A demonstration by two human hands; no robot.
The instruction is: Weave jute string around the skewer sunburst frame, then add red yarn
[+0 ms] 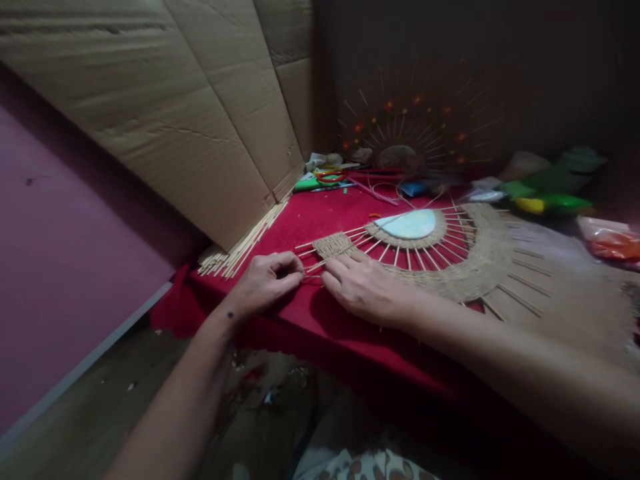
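Red cloth (315, 217) drops away near left hand (265, 283) pinching a strand (313, 277) — right hand (365, 287), grip unclear.

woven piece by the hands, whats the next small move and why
I'd probably have the left hand gently draw the thin strand snug: it seems to pinch that strand near the bare stick ends, while the right hand rests against the woven piece, apparently steadying it.
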